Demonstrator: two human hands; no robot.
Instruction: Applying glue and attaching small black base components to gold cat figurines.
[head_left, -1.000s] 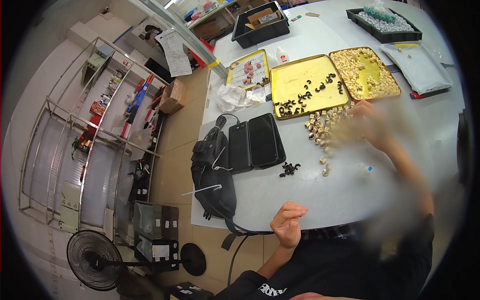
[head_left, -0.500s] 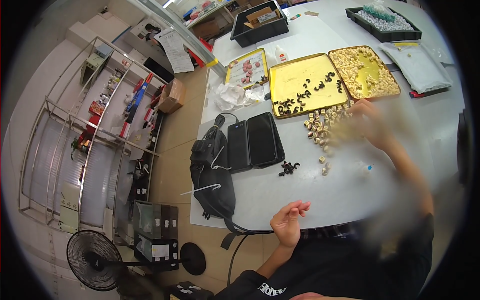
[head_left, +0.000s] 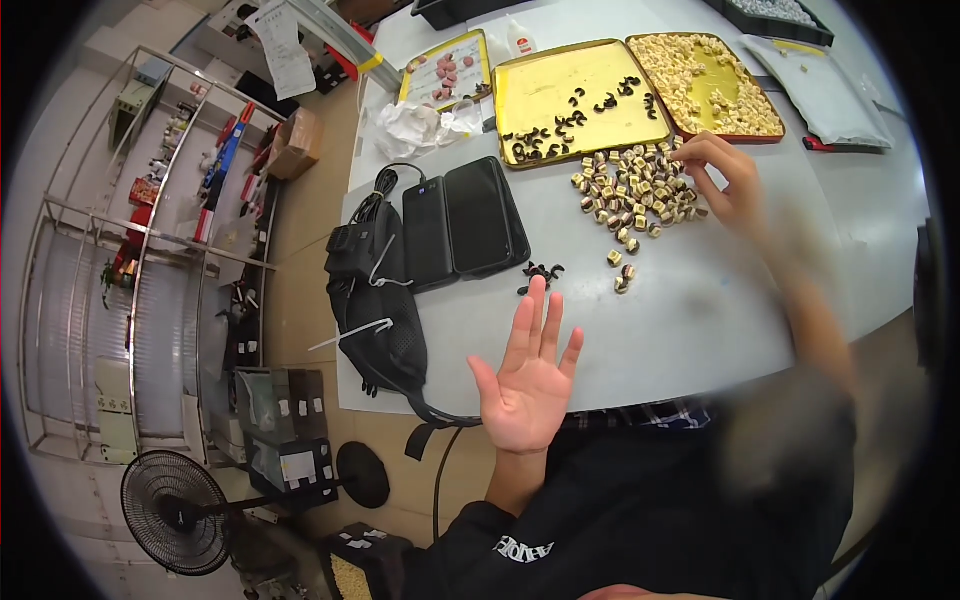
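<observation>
My left hand (head_left: 530,380) is raised in front of the table's near edge, palm showing and fingers spread, with nothing in it. Past its fingertips lies a small heap of black curved pieces (head_left: 540,276). At the far right of a pile of small cream-and-dark-brown cube-like pieces (head_left: 632,190), my right hand (head_left: 728,180) has its thumb and fingertips drawn together. Whatever lies between those fingertips is too small to make out. A few similar pieces (head_left: 615,258) sit apart on the near side of the pile.
Behind the pile stand a yellow tray (head_left: 560,85) with black curved pieces and a tray (head_left: 782,130) of cream pieces. A smaller tray (head_left: 409,92) holds pink pieces. Left are a black phone-like device (head_left: 485,215) and a black bag (head_left: 375,325). A plastic packet (head_left: 825,90) lies right.
My left hand has gone from loosely curled to spread with its palm showing. My right hand, blurred before, is now at the pile's right side. The whole view has shifted.
</observation>
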